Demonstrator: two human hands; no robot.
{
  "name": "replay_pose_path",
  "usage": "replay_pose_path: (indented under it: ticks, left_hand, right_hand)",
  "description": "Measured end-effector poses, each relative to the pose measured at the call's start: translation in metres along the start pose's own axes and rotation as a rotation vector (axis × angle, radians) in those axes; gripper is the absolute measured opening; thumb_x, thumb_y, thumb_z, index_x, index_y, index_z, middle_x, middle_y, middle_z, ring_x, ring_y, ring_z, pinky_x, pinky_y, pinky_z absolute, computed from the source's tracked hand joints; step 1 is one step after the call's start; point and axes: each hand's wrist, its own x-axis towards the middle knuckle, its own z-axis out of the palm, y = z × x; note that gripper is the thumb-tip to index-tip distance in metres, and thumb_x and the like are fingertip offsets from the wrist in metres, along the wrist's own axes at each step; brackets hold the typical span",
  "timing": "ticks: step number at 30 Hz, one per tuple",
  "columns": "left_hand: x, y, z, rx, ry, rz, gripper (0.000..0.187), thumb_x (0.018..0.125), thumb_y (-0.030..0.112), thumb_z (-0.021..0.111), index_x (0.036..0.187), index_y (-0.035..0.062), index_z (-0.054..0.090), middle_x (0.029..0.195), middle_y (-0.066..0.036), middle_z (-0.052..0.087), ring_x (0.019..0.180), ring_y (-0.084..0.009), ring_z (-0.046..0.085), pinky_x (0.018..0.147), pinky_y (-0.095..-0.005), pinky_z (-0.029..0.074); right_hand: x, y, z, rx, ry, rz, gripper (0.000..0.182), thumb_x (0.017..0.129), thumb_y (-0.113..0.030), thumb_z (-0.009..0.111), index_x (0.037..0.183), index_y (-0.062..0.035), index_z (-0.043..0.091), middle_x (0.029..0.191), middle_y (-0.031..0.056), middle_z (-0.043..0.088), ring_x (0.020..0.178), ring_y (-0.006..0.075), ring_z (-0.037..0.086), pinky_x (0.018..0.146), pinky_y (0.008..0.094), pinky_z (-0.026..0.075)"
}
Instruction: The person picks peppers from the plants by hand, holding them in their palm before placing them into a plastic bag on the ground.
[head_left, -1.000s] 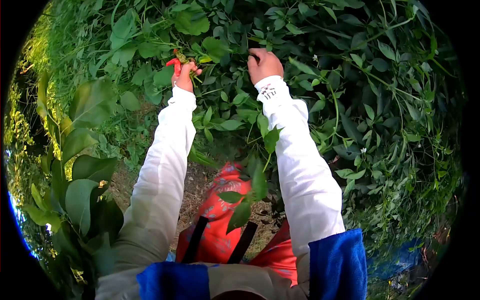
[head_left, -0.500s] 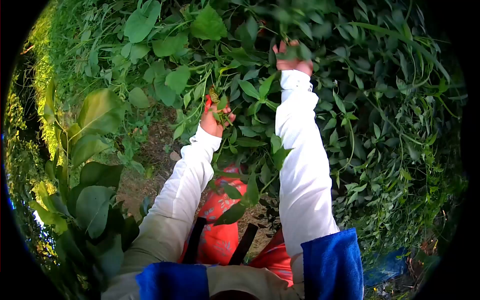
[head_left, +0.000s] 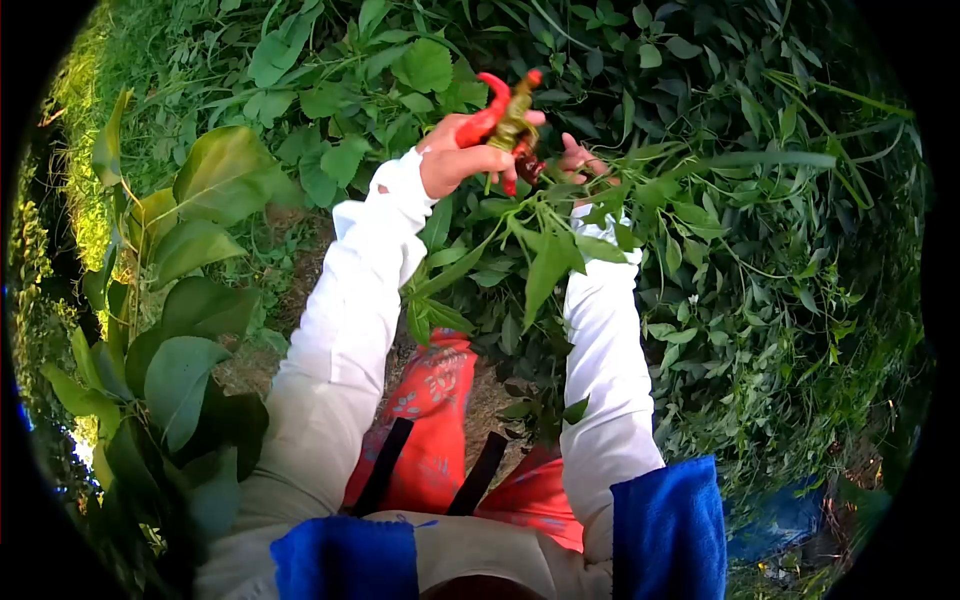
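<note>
My left hand (head_left: 455, 157) is closed on a small bunch of chili peppers (head_left: 513, 128), some red and some greenish-brown, in front of the dark foliage. A curved red pepper (head_left: 487, 112) sticks up between the fingers. Just to the right, my right hand (head_left: 583, 162) is raised among the pepper plant's leafy stems (head_left: 560, 235), partly covered by leaves. Its fingers look bent, and whatever they hold or touch is hidden.
Dense green plants (head_left: 760, 240) spread over the top and right. A broad-leaved branch (head_left: 190, 300) stands close on the left. Bare soil (head_left: 490, 392) shows near my red patterned clothing (head_left: 437, 385). Blue material (head_left: 775, 525) lies at the lower right.
My left hand has moved up and to the right, and the peppers in it now show clearly. My right hand is slightly lower, and leafy stems have shifted across its wrist.
</note>
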Motion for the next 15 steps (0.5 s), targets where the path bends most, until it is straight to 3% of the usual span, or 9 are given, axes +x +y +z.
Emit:
replay_pose_path:
  ticks: [2, 4, 5, 8, 9, 11, 12, 13, 15]
  left_hand:
    - [0.019, -0.015, -0.003, 0.062, -0.308, -0.212, 0.033, 0.074, 0.022, 0.053, 0.1, 0.0012, 0.055, 0.08, -0.008, 0.061, 0.068, -0.012, 0.055, 0.061, -0.0248, 0.043]
    - [0.022, -0.03, 0.001, 0.028, -0.459, -0.32, 0.054, 0.076, 0.028, 0.051, 0.122, 0.0026, 0.044, 0.073, -0.007, 0.059, 0.066, -0.0122, 0.054, 0.06, -0.0237, 0.042]
    - [0.022, -0.046, 0.002, 0.27, -0.376, -0.071, 0.044, 0.079, 0.031, 0.052, 0.112, 0.0018, 0.052, 0.072, -0.007, 0.058, 0.063, -0.0126, 0.054, 0.058, -0.0243, 0.043]
    - [-0.007, -0.052, 0.007, 0.022, -0.414, -0.185, 0.031, 0.083, 0.032, 0.053, 0.086, 0.0014, 0.057, 0.072, -0.007, 0.058, 0.065, -0.0157, 0.056, 0.059, -0.0283, 0.044]
    - [-0.022, -0.066, 0.015, -0.349, -0.303, -0.275, 0.027, 0.083, 0.029, 0.053, 0.083, 0.0021, 0.057, 0.077, -0.008, 0.059, 0.066, -0.0175, 0.057, 0.06, -0.0283, 0.045]
    - [-0.044, -0.068, 0.036, -0.198, -0.065, -0.085, 0.026, 0.085, 0.028, 0.049, 0.087, 0.0036, 0.056, 0.083, -0.006, 0.057, 0.066, -0.0185, 0.057, 0.058, -0.0284, 0.046]
    - [-0.055, -0.08, 0.035, -0.512, 0.019, -0.343, 0.026, 0.086, 0.028, 0.047, 0.09, 0.0042, 0.055, 0.086, -0.006, 0.056, 0.066, -0.0185, 0.057, 0.057, -0.0286, 0.046]
    - [-0.061, -0.086, 0.027, -0.709, -0.048, -0.423, 0.033, 0.081, 0.009, 0.048, 0.114, 0.0028, 0.046, 0.091, -0.006, 0.058, 0.078, -0.0149, 0.058, 0.065, -0.0301, 0.049]
    - [-0.063, -0.1, 0.026, -0.522, -0.083, -0.389, 0.034, 0.081, 0.018, 0.052, 0.112, 0.0032, 0.049, 0.094, -0.007, 0.059, 0.074, -0.0152, 0.058, 0.061, -0.0294, 0.049]
  right_hand:
    - [-0.001, 0.006, 0.006, 0.061, 0.102, -0.05, 0.038, 0.081, -0.012, 0.053, 0.116, 0.0001, 0.045, 0.083, 0.0067, 0.055, 0.079, 0.0185, 0.053, 0.067, 0.0277, 0.047]
    - [-0.011, 0.025, 0.041, -0.28, 0.286, -0.273, 0.036, 0.083, -0.012, 0.05, 0.114, 0.003, 0.045, 0.087, 0.0083, 0.057, 0.081, 0.018, 0.055, 0.07, 0.0306, 0.047]
    - [-0.012, 0.034, 0.059, -0.403, 0.431, -0.338, 0.035, 0.083, -0.011, 0.049, 0.114, 0.0049, 0.044, 0.091, 0.0095, 0.058, 0.083, 0.0178, 0.056, 0.074, 0.0329, 0.048]
    - [-0.019, 0.056, 0.059, -0.172, 0.34, -0.411, 0.035, 0.084, -0.012, 0.047, 0.113, 0.0083, 0.042, 0.098, 0.0106, 0.058, 0.092, 0.0223, 0.055, 0.082, 0.038, 0.046]
    - [-0.023, 0.06, 0.054, -0.413, 0.483, -0.402, 0.034, 0.084, -0.013, 0.048, 0.112, 0.0071, 0.043, 0.1, 0.0114, 0.057, 0.094, 0.0238, 0.055, 0.082, 0.0383, 0.045]
    - [-0.021, 0.064, 0.032, -0.406, 0.527, -0.224, 0.033, 0.083, -0.022, 0.053, 0.108, -0.0014, 0.048, 0.101, 0.0132, 0.057, 0.098, 0.0273, 0.054, 0.083, 0.0414, 0.045]
    - [-0.025, 0.073, 0.029, -0.413, 0.582, -0.234, 0.033, 0.08, -0.031, 0.056, 0.104, -0.0084, 0.052, 0.1, 0.0118, 0.058, 0.095, 0.0284, 0.055, 0.079, 0.0441, 0.046]
    - [-0.035, 0.074, 0.015, -0.372, 0.508, -0.144, 0.033, 0.079, -0.033, 0.057, 0.102, -0.0089, 0.053, 0.098, 0.0109, 0.059, 0.092, 0.0287, 0.056, 0.076, 0.0454, 0.047]
    - [-0.044, 0.081, 0.001, -0.31, 0.583, -0.111, 0.032, 0.079, -0.032, 0.057, 0.1, -0.0077, 0.055, 0.093, 0.0087, 0.06, 0.086, 0.029, 0.057, 0.072, 0.049, 0.047]
